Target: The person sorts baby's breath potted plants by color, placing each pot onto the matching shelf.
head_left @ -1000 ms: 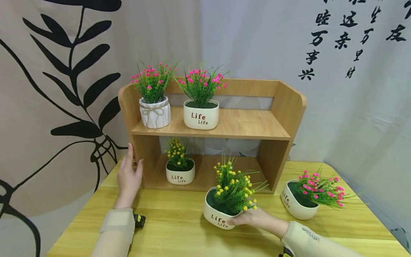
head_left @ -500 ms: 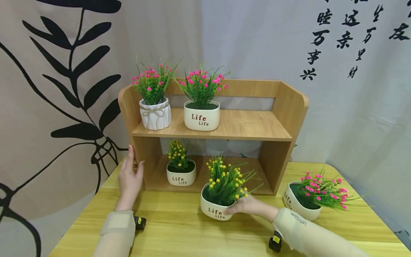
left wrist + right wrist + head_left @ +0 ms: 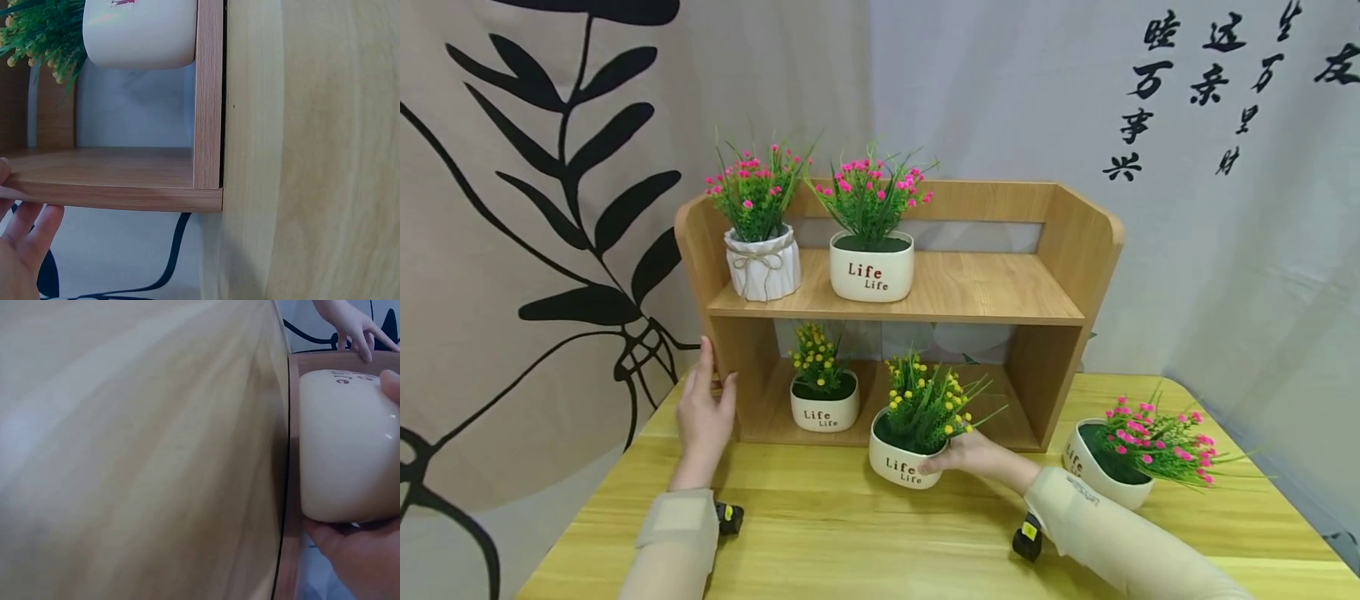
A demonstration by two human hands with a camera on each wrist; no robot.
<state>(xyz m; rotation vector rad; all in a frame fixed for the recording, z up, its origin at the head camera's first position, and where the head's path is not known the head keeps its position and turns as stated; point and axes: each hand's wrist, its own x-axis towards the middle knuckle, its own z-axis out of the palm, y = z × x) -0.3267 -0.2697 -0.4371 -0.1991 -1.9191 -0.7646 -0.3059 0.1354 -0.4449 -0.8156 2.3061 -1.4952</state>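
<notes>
My right hand (image 3: pixel 973 457) grips a cream pot with yellow flowers (image 3: pixel 901 460), thumb on its lettered front. The pot is tilted and held above the table, before the shelf's lower opening. In the right wrist view the pot (image 3: pixel 350 447) sits between thumb and fingers. My left hand (image 3: pixel 703 423) holds the left side panel of the two-tier wooden shelf (image 3: pixel 985 287). In the left wrist view its fingers (image 3: pixel 39 232) lie outside the panel and the thumb lies inside. A smaller yellow-flowered pot (image 3: pixel 824 403) stands on the lower tier at left.
On the upper tier stand a white pot with a twine bow (image 3: pixel 764 268) and a cream pink-flowered pot (image 3: pixel 871 268). Another pink-flowered pot (image 3: pixel 1108 471) rests tilted on the wooden table (image 3: pixel 820 550) at right. A printed curtain (image 3: pixel 985 92) hangs behind.
My right hand has carried the yellow-flowered pot away from me, toward the shelf's lower opening, and slightly left. The left hand has stayed on the side panel.
</notes>
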